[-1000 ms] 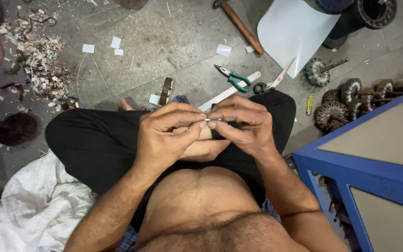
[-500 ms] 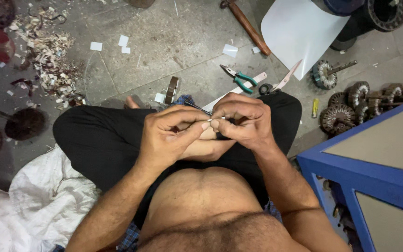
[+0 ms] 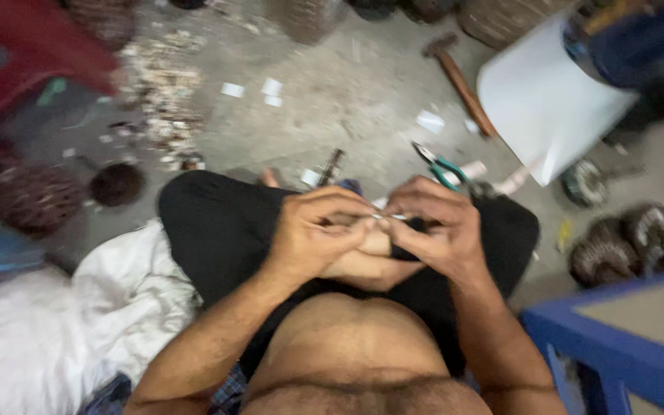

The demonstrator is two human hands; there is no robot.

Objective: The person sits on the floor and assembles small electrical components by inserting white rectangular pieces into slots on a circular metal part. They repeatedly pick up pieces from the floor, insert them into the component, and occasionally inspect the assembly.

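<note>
Floor's a mess: green-handled pliers, hammer, white sheet, wire-wound coils by the blue bench. Both hands, left and right, are pinched together on a small metal piece over the lap.

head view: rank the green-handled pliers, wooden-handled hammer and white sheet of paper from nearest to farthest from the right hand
1. Green-handled pliers: on the floor just past the right hand, by the knee.
2. Wooden-handled hammer: farther up the concrete floor, lying at a slant.
3. White sheet of paper: up and to the right; its near corner comes about as close as the hammer's handle, so these two are hard to separate.
</note>
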